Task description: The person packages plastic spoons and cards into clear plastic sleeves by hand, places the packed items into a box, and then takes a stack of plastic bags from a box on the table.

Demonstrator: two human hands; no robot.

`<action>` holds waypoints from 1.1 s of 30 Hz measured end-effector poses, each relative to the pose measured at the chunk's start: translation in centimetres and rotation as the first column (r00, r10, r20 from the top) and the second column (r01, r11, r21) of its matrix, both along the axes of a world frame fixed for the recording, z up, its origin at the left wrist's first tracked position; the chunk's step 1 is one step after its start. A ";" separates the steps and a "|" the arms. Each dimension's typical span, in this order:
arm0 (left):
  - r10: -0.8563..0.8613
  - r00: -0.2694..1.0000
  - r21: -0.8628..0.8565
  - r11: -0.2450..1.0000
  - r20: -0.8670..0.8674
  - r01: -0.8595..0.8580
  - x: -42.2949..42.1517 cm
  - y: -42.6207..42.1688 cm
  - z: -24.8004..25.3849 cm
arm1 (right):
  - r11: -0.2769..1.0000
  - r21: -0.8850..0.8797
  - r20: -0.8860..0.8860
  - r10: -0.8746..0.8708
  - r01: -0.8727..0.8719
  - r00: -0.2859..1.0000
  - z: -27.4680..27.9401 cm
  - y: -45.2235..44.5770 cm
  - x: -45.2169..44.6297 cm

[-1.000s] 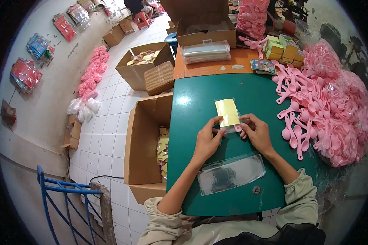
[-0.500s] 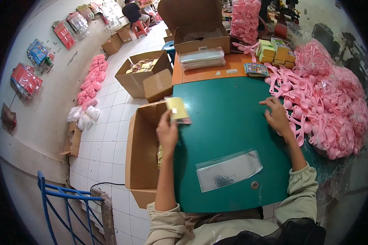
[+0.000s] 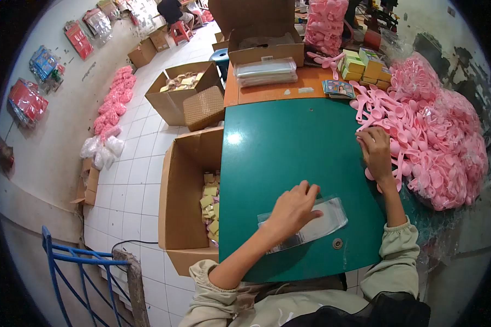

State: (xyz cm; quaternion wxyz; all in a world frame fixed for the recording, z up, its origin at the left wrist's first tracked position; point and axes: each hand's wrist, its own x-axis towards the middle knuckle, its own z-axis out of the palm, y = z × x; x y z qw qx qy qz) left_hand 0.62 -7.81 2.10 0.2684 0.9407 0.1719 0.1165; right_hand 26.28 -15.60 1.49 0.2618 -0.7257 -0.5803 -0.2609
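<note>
My left hand (image 3: 295, 210) is over a stack of clear plastic bags (image 3: 327, 217) on the green tabletop (image 3: 278, 147). Its thumb and fingers are apart, with nothing visible between them. At the near edge of a large heap of pink plastic spoons (image 3: 420, 141), my right hand (image 3: 376, 152) has its fingers curled in. Whatever the right fingertips hold, if anything, is hidden. Small yellow-carded packets (image 3: 209, 210) lie inside the open cardboard box (image 3: 183, 185) left of the table.
Behind the tabletop, an orange surface (image 3: 240, 97) carries plastic sleeves (image 3: 264, 72), picture cards (image 3: 338, 89) and small yellow boxes (image 3: 353, 65). Another carton (image 3: 169, 103) stands on the tiled floor. A blue metal railing (image 3: 87, 260) is at lower left. A person (image 3: 174, 13) sits far back.
My left hand has let go of the yellow-carded packet by the box and moved right, over the plastic bags. My right hand's fingers have curled at the spoon heap. The view has shifted slightly.
</note>
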 end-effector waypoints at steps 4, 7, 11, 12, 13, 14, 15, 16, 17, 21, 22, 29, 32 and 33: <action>-0.078 0.993 -0.236 0.967 0.083 0.096 0.4 1.7 -1.7 | 0.978 0.196 -0.075 -0.058 0.072 0.995 0.8 0.5 -3.0; -0.108 0.990 -0.412 0.901 0.087 0.135 0.5 2.8 -1.0 | 0.942 0.333 -0.290 0.137 -0.034 0.947 0.3 0.9 -4.3; -0.014 0.984 -0.505 0.857 0.180 0.105 0.5 3.5 -1.5 | 0.914 0.405 -0.651 0.279 0.013 0.706 0.4 0.6 -5.6; 0.014 0.985 -0.568 0.819 0.172 0.087 0.6 3.7 -1.6 | 0.898 0.440 -0.693 0.327 0.017 0.643 0.4 0.6 -5.9; 0.041 0.986 -0.627 0.776 0.162 0.070 0.6 3.8 -1.4 | 0.880 0.475 -0.727 0.376 0.026 0.575 0.3 0.6 -6.1; 0.082 0.984 -0.631 0.775 0.161 0.039 0.4 3.6 -1.0 | 0.875 0.483 -0.724 0.380 0.030 0.576 0.3 0.6 -6.1; 0.081 0.986 -0.594 0.804 0.147 0.022 0.4 3.7 -1.2 | 0.870 0.491 -0.720 0.384 0.033 0.578 0.3 0.6 -6.0; 0.081 0.988 -0.556 0.831 0.133 0.006 0.5 3.8 -1.6 | 0.866 0.499 -0.716 0.388 0.037 0.580 0.3 0.6 -5.9; 0.083 0.989 -0.517 0.856 0.120 -0.009 0.5 3.8 -1.8 | 0.859 0.510 -0.714 0.393 0.045 0.579 0.3 0.6 -5.9; 0.106 0.988 -0.452 0.891 0.108 -0.047 0.6 3.8 -1.6 | 0.862 0.506 -0.723 0.410 0.023 0.556 0.5 0.3 -6.3; 0.115 0.988 -0.440 0.896 0.102 -0.059 0.6 3.7 -1.0 | 0.869 0.494 -0.731 0.412 0.005 0.544 0.4 0.2 -6.6; 0.205 0.906 -0.274 0.956 0.370 -0.104 0.9 3.9 -2.2 | 0.918 0.316 -0.424 0.361 -0.238 0.831 0.6 0.4 -7.6; 0.346 0.905 -0.431 0.876 0.248 -0.217 0.6 4.4 -1.8 | 0.922 0.307 -0.405 0.351 -0.236 0.844 0.8 0.3 -7.5; 0.360 0.898 -0.494 0.846 0.254 -0.200 0.6 4.5 -2.0 | 0.919 0.342 -0.378 0.327 -0.198 0.866 0.8 0.3 -7.4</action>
